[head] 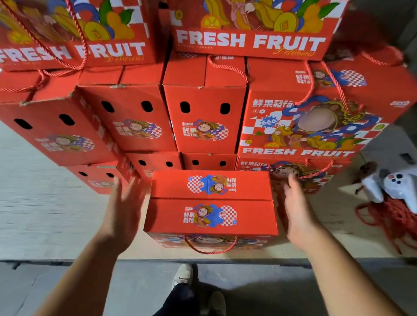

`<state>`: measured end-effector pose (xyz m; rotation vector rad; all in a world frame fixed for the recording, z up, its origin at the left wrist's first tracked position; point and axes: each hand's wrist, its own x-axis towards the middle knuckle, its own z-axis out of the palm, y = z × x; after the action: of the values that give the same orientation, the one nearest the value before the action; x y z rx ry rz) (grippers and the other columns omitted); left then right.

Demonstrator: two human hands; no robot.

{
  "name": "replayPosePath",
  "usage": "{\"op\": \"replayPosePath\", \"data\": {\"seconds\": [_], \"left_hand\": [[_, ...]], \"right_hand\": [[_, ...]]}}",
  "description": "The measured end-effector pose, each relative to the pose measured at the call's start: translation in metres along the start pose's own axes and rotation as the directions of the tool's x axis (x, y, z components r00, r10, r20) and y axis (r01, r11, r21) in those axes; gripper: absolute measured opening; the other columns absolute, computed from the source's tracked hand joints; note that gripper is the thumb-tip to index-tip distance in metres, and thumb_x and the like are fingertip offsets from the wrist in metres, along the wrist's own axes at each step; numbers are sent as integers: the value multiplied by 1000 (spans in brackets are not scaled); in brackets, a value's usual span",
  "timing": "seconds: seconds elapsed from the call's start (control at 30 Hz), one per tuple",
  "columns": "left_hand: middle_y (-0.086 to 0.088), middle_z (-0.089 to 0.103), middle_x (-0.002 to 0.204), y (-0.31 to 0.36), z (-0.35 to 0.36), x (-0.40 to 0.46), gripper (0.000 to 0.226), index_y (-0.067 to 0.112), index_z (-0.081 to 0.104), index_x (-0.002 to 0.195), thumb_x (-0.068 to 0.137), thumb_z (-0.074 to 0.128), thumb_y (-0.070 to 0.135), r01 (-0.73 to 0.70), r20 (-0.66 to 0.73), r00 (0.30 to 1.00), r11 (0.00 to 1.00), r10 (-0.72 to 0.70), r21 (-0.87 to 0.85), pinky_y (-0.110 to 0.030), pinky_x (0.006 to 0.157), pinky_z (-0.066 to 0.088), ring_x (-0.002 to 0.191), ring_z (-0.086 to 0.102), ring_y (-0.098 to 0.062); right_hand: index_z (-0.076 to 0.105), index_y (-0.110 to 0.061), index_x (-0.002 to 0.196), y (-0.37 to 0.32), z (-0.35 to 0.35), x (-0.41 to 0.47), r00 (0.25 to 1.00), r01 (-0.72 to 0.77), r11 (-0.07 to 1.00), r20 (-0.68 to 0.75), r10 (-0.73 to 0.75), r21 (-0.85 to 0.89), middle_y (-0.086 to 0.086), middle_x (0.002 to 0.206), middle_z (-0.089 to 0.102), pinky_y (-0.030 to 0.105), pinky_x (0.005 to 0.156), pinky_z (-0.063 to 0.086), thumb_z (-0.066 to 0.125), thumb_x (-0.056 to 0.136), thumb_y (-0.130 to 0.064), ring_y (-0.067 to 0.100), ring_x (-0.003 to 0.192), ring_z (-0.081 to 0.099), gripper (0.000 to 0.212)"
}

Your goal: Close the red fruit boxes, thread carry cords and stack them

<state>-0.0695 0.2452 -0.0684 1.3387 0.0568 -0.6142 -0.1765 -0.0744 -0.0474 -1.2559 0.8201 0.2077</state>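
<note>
A closed red fruit box (213, 205) stands low in front of me, its two top flaps meeting in the middle. A red carry cord (209, 248) loops down its near face. My left hand (124, 206) hovers just left of the box with straight, spread fingers, apart from it. To the right of the box, my right hand (297, 216) is also off it, fingers straight. Behind it rises a tall stack of closed red fruit boxes (200, 109), many with cords threaded.
A heap of loose red cords (398, 226) lies on the board at the right, with white controllers (392, 188) on top of it. The boxes stand on a pale board (13, 199). My shoes (183, 275) are on the grey floor below.
</note>
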Motion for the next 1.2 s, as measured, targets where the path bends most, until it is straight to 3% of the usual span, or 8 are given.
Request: {"op": "replayPosePath", "data": {"seconds": [0.2,0.37,0.57,0.67,0.83,1.0,1.07,1.2], "left_hand": [[-8,69,138,-19,24,-3,45,35,54,148,104,57,46,54,-60,997,998,-53,13,-49,94,60,122,69,-30],[-4,77,109,1,24,2,28,40,75,102,90,55,54,150,-201,975,957,-100,250,-37,76,59,98,74,-24],[-12,61,137,70,33,76,90,9,62,140,93,41,83,304,-219,950,488,-225,818,-42,114,37,131,55,-30],[3,66,100,86,57,93,50,26,70,99,94,55,73,130,-28,957,340,-289,931,-31,94,49,103,62,-25],[6,67,76,90,108,75,11,20,71,87,97,75,17,-231,296,955,612,-4,756,-20,65,49,70,61,-7],[5,64,68,116,128,38,26,24,70,107,106,56,46,-429,412,872,821,266,378,-21,54,47,57,55,-12],[0,73,81,111,121,40,34,23,72,107,102,56,53,-455,378,883,708,279,540,-33,66,58,69,64,-16],[3,66,138,66,88,47,67,42,55,143,87,56,80,-201,201,980,-145,-15,969,-46,108,46,126,61,-28]], "right_hand": [[67,-34,124,11,9,-16,970,-35,898,-200,135,438,4,110,78,49,78,61,53,89,-75,29,97,76,56],[70,-19,115,52,54,-41,915,-173,608,-101,390,775,19,133,64,60,107,44,37,89,-64,40,125,57,62],[60,-12,95,30,60,-72,913,-240,461,37,405,854,13,98,59,35,89,47,44,87,-72,24,89,58,62],[57,-12,79,25,66,-98,914,-381,499,235,332,778,7,74,55,37,82,40,63,87,-55,23,68,54,44],[72,-12,84,-10,68,-108,956,-260,614,288,55,746,7,91,72,39,88,45,61,86,-35,26,83,74,26],[60,-8,139,-33,74,-88,972,-127,648,225,-71,751,10,133,69,37,106,40,55,94,-41,26,120,68,56],[58,-8,142,-34,79,-80,975,-105,654,206,-79,749,11,133,69,38,108,40,53,98,-40,28,125,65,55],[61,-11,136,-30,82,-68,981,-75,644,172,-90,761,9,130,71,41,109,43,44,104,-41,27,118,69,47]]}}
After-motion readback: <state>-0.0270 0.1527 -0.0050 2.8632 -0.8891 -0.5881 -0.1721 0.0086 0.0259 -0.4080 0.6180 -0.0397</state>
